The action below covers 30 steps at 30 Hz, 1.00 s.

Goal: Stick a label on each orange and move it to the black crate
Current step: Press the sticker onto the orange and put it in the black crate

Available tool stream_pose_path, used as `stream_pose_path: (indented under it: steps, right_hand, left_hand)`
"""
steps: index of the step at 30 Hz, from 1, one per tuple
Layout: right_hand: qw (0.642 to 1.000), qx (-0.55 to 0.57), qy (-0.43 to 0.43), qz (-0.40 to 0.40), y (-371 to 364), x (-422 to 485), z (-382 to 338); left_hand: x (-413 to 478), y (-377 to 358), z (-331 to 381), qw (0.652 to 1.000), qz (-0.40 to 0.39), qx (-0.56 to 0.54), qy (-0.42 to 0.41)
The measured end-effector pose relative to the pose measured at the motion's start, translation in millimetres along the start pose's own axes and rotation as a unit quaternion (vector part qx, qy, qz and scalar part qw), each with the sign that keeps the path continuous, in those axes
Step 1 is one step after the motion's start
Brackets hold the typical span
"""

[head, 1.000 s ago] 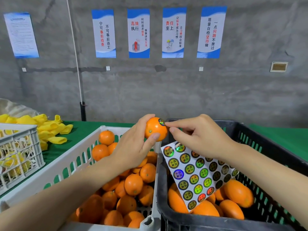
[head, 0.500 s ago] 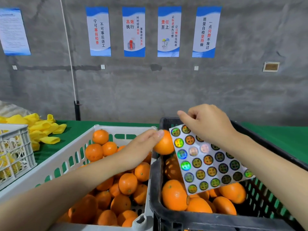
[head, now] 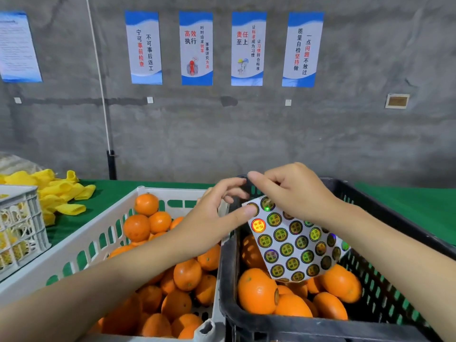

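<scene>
A white sheet of round holographic labels [head: 293, 245] hangs tilted over the black crate [head: 296, 327]. My right hand [head: 293, 191] grips the sheet's top edge with curled fingers. My left hand [head: 214, 215] reaches in from the left. Its thumb presses on the sheet's upper left corner and its fingers curl behind that corner. It holds no orange. Several oranges [head: 256, 290] lie in the black crate under the sheet. The white crate [head: 86, 245] to its left holds several more oranges [head: 145, 203].
The two crates stand side by side on a green table [head: 407, 206]. Yellow foam fruit nets [head: 61, 191] lie piled at the back left, beside a smaller white crate [head: 22, 223]. A grey wall with posters rises behind.
My left hand carried the labelled orange over the black crate, let it go and came to the label sheet. My right hand raised the sheet slightly.
</scene>
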State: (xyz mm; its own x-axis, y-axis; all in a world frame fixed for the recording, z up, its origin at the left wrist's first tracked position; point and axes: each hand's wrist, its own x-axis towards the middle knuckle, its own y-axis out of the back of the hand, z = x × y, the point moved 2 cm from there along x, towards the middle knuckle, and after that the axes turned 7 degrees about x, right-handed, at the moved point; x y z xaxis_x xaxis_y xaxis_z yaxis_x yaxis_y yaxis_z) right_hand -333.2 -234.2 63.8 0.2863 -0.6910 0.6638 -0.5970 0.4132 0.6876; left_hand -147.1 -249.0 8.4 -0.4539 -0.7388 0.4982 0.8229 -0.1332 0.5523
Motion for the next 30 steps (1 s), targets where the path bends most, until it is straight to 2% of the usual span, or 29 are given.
stream_pose_path:
  steps: [3,5,8,10,11,12,14,16,17,21,26,30]
  right_hand:
    - [1.000,0.004,0.029,0.007,-4.5,-0.3,-6.7]
    - [0.998,-0.034,0.033,0.030,-7.2,-1.7,-8.1]
    - [0.983,-0.122,0.058,0.122,-4.9,-3.0,-6.8]
    - [0.969,-0.143,0.074,0.186,2.3,-1.9,-6.3]
    - [0.968,-0.137,0.083,0.194,4.7,-1.0,-6.2]
    - [0.973,-0.117,0.089,0.176,5.0,-0.3,-5.3]
    - [0.991,-0.072,0.082,0.080,-2.7,-1.9,-5.1]
    - [0.996,-0.068,0.063,-0.012,-16.3,-6.3,-2.9]
    - [0.996,-0.069,0.051,-0.031,-21.2,-7.3,-0.6]
    - [0.999,-0.031,0.036,-0.016,-25.8,-6.6,3.0]
    - [0.997,-0.016,0.060,0.040,-21.9,-7.1,0.0]
    - [0.996,-0.019,0.077,0.050,-21.0,-7.6,-3.3]
  left_hand:
    - [2.1,-3.3,2.6,1.000,-0.019,-0.012,-0.020]
    - [2.3,-4.7,2.8,1.000,-0.019,-0.012,-0.021]
    - [3.7,-2.5,-2.3,1.000,0.010,-0.017,0.006]
    - [4.8,2.2,-7.0,0.998,0.039,-0.031,0.026]
    - [5.6,3.9,-9.0,0.998,0.049,-0.034,0.030]
    - [6.2,4.9,-11.1,0.998,0.056,-0.030,0.031]
    - [6.3,5.3,-12.8,0.998,0.057,-0.018,0.026]
    - [5.0,3.7,-12.6,0.999,0.045,0.001,0.006]
    - [4.5,2.9,-12.5,0.999,0.041,0.015,-0.004]
    - [4.1,1.5,-14.1,0.999,0.032,0.019,-0.008]
    - [7.5,3.2,-12.9,0.997,0.049,-0.066,0.017]
    - [9.1,5.1,-10.6,0.993,0.066,-0.093,0.032]
